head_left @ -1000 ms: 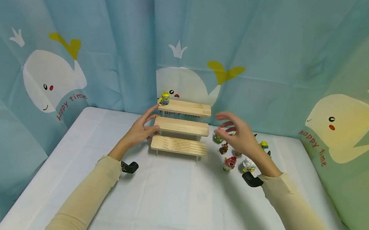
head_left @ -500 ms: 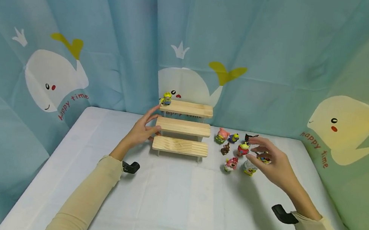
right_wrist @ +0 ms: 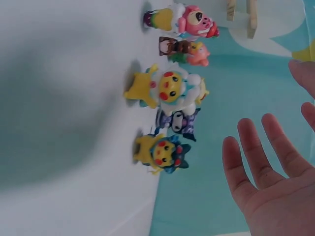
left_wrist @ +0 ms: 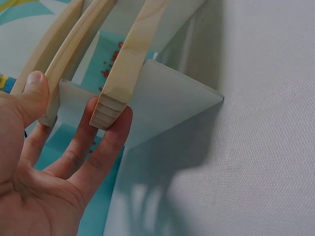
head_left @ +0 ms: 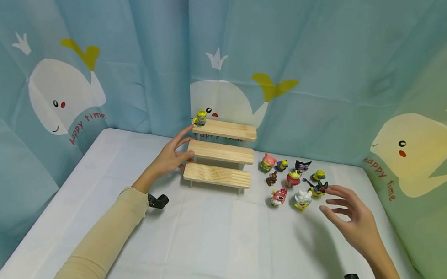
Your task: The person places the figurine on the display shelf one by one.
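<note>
A three-tier wooden display stand [head_left: 217, 175] stands toward the back of the table. My left hand [head_left: 168, 157] holds its left end; in the left wrist view the thumb [left_wrist: 37, 91] lies on one board and fingertips touch the end of another. A small yellow Minion figurine [head_left: 200, 117] stands at the top board's left end. My right hand [head_left: 353, 218] hovers with spread, bent fingers, holding nothing. Nearest to it is a yellow figurine with a dark-eared hood [head_left: 319, 188], in front of its fingertips. A figurine in a fluffy white hood [head_left: 302, 199] stands to the left.
Several more figurines stand right of the display stand, among them a pink bear-like one [head_left: 278, 196], a brown one [head_left: 271, 178], a red-suited one [head_left: 293, 179] and a black-eared one [head_left: 302, 166]. A blue whale-print curtain [head_left: 330, 78] hangs behind the white-covered table [head_left: 211, 248].
My right hand has moved from beside the display stand to the right and toward me, past the figurines, uncovering them. My left hand stays on the display stand.
</note>
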Demonstrator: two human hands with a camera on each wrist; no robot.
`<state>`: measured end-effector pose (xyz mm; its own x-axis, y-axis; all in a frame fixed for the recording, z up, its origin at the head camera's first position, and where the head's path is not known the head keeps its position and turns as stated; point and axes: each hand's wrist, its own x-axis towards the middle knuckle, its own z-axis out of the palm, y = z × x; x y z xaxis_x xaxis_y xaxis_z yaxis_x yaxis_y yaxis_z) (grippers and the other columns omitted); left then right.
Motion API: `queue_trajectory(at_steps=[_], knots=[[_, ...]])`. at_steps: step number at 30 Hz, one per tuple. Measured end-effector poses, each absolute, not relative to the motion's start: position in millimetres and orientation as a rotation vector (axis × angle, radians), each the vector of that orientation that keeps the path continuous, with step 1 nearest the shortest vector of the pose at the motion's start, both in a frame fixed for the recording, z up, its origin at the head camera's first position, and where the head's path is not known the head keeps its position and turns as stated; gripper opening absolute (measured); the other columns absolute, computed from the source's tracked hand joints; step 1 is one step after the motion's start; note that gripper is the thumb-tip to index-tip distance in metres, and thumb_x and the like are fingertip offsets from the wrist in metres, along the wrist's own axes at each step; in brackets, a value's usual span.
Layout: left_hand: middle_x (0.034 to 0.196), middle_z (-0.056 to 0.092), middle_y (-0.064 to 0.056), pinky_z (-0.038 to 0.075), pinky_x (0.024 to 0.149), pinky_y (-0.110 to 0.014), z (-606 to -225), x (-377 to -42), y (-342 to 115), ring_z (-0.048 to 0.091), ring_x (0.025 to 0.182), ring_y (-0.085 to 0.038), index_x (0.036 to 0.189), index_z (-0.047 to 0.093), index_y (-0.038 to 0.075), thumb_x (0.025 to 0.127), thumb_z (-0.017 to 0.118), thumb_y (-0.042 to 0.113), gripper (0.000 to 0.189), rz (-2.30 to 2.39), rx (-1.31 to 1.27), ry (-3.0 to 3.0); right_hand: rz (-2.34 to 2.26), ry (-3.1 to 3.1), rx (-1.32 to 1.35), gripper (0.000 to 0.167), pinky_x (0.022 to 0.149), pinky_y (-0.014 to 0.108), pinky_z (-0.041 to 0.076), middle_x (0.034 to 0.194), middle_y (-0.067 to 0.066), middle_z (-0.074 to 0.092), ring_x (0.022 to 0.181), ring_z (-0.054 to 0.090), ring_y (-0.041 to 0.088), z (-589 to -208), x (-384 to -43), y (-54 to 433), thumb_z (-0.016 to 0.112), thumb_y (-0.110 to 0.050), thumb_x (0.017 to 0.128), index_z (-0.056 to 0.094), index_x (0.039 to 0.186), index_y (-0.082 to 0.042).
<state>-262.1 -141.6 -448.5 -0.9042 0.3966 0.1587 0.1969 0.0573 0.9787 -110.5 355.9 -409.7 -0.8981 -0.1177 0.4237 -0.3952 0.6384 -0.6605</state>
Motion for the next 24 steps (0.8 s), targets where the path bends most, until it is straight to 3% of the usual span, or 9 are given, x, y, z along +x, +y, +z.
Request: queue_trajectory(at_steps=[5, 8, 15, 21, 24], knots=[[0.163, 0.031, -0.024, 0.052, 0.073, -0.075, -451.4, -262.0, -142.4, 0.071, 0.091, -0.047, 0.165, 0.02, 0.036, 0.103, 0.063, 0.009, 0.08, 1.97, 0.611, 2.159, 1.132, -2.532, 0.381, 0.059, 0.082, 0.009, 0.052, 0.129, -0.019, 0.06, 0.104, 0.066, -0.001, -416.1, -109.5, 359.8, 0.079, 0.01, 0.084, 0.059, 0.138, -0.004], [0.164, 0.028, -0.026, 0.05, 0.074, -0.077, -447.0, -259.1, -141.9, 0.068, 0.092, -0.055, 0.166, 0.019, 0.031, 0.103, 0.062, 0.007, 0.08, 1.975, 0.611, 2.136, 1.129, -2.537, 0.379, 0.059, 0.082, 0.009, 0.052, 0.129, -0.019, 0.06, 0.104, 0.066, -0.001, -418.8, -110.1, 360.6, 0.08, 0.009, 0.085, 0.059, 0.139, -0.006], [0.164, 0.029, -0.024, 0.058, 0.071, -0.065, -443.6, -258.5, -141.7, 0.069, 0.098, -0.051, 0.166, 0.02, 0.031, 0.103, 0.063, 0.008, 0.079, 1.955, 0.579, 2.165, 1.156, -2.543, 0.372, 0.057, 0.081, 0.01, 0.053, 0.13, 0.003, 0.064, 0.103, 0.066, -0.002, -431.5, -121.0, 361.5, 0.079, 0.007, 0.087, 0.059, 0.139, -0.006], [0.164, 0.029, -0.024, 0.057, 0.071, -0.067, -442.3, -260.0, -141.4, 0.068, 0.101, -0.052, 0.166, 0.021, 0.032, 0.103, 0.063, 0.008, 0.079, 1.951, 0.572, 2.177, 1.147, -2.583, 0.372, 0.054, 0.079, 0.01, 0.054, 0.126, -0.012, 0.063, 0.099, 0.066, -0.003, -445.3, -131.7, 364.1, 0.078, 0.004, 0.09, 0.058, 0.14, -0.004], [0.164, 0.029, -0.023, 0.058, 0.07, -0.064, -442.3, -260.7, -141.5, 0.068, 0.099, -0.054, 0.165, 0.022, 0.033, 0.103, 0.064, 0.008, 0.08, 1.953, 0.569, 2.179, 1.159, -2.615, 0.418, 0.054, 0.079, 0.012, 0.055, 0.126, 0.0, 0.065, 0.098, 0.069, 0.004, -450.5, -138.0, 364.5, 0.076, 0.005, 0.091, 0.056, 0.141, -0.002]])
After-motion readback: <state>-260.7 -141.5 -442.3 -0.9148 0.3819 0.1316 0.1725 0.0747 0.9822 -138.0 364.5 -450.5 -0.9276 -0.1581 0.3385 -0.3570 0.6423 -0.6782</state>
